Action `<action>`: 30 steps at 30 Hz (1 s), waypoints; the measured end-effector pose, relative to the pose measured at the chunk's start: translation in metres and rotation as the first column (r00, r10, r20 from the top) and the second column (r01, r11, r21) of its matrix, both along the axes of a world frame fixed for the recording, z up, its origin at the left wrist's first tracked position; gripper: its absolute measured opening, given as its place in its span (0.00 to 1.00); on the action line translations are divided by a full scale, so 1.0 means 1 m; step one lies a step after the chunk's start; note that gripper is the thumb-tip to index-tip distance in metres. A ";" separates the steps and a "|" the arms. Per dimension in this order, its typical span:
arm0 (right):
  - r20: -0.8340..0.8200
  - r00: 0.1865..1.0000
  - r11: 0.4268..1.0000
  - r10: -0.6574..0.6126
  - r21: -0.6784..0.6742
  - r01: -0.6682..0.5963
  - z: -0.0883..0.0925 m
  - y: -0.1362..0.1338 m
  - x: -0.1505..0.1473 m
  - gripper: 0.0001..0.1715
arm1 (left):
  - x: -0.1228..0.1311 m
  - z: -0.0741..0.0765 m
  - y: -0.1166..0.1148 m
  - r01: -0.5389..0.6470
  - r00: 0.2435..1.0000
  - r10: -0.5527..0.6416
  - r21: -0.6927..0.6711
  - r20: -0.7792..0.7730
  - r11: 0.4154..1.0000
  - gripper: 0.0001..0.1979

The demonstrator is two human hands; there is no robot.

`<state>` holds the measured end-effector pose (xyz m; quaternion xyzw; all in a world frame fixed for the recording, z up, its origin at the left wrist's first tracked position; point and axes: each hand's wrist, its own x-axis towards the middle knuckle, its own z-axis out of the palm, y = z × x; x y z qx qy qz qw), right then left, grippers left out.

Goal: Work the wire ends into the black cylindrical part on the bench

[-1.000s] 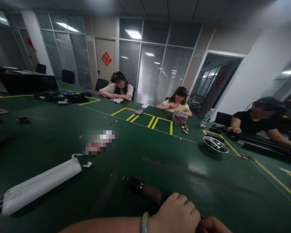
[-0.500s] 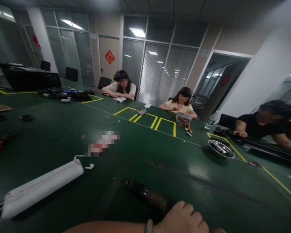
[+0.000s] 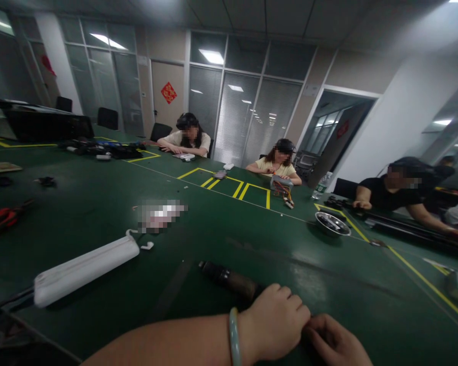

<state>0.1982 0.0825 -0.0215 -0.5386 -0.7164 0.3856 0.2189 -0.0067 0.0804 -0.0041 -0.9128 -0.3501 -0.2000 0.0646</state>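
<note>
My left hand (image 3: 277,323), with a pale green bangle on its wrist, is closed around a dark cylindrical tool (image 3: 229,278) that lies on the green table (image 3: 213,223). The tool's black tip points away to the left. My right hand (image 3: 336,343) sits just right of the left one, touching it at the fingers; what it holds is hidden. A long white pouch (image 3: 86,269) lies to the left of the tool, with a small white earbud (image 3: 148,246) beside its end.
Red-handled pliers (image 3: 2,217) lie at the far left. A metal bowl (image 3: 331,223) stands at the right near yellow tape lines. Three people sit along the table's far side, with a wired metal box (image 3: 281,184) and a water bottle (image 3: 319,187) near them.
The view tilted down a little, so both my hands and my forearm show more fully. My left hand stays closed on the dark tool; the tool has not visibly moved on the table.
</note>
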 end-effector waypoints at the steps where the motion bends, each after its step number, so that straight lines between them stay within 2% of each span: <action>1: -0.009 1.000 1.000 -0.003 0.010 0.003 0.000 -0.002 0.000 0.20 | 0.001 0.001 -0.002 -0.011 1.000 0.011 -0.002 -0.004 1.000 0.07; 9: -0.058 0.998 0.988 -0.020 0.154 0.029 0.001 -0.010 0.002 0.14 | 0.009 0.009 -0.015 -0.097 0.995 0.096 -0.040 -0.010 0.995 0.09; 15: -0.031 0.999 0.975 -0.006 0.221 0.013 0.003 -0.011 0.009 0.09 | 0.019 0.012 -0.028 -0.140 0.990 0.139 -0.068 -0.031 0.988 0.06; 21: -0.068 0.997 0.963 -0.026 0.267 0.043 0.000 -0.015 0.011 0.09 | 0.032 0.016 -0.040 -0.261 0.963 0.267 -0.148 0.024 0.954 0.04; 30: -0.084 0.994 0.934 -0.072 0.345 0.097 -0.011 -0.020 0.014 0.08 | 0.037 0.013 -0.047 -0.257 0.962 0.266 -0.121 0.062 0.959 0.06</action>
